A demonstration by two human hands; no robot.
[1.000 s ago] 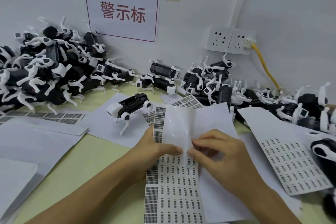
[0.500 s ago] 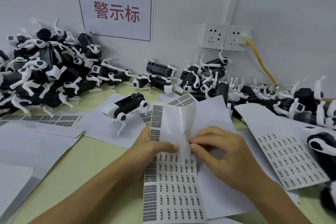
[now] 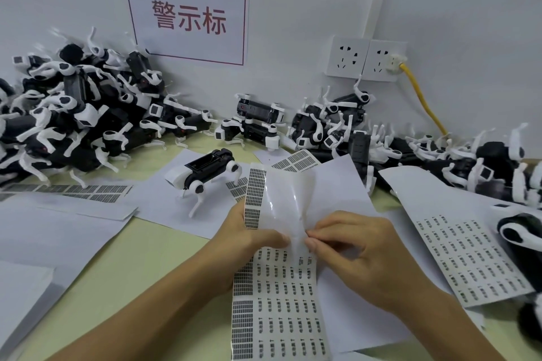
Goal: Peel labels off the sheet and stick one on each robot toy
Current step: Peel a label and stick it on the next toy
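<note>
Holding the label sheet (image 3: 277,296) at the near edge of the bench (image 3: 140,267), the left hand (image 3: 243,237) grips it from the left, thumb laid across the top, so that the printed rows are kept flat and steady for peeling. The right hand (image 3: 352,246) is closed in a narrow grip, thumb and forefinger pinched at the row where the emptied glossy backing curls upward; whether a label is caught between the fingertips cannot be told. The pinch is judged to be placed at the boundary because the next unpeeled labels begin there.

Just beyond the sheet, a single robot toy (image 3: 205,173) stands upright on loose paper, presumably set apart as the next to be labelled. A second printed sheet (image 3: 469,255) lies toward the right edge. Along the far edge, against the wall, heaps of robot toys (image 3: 73,123) are piled.
</note>
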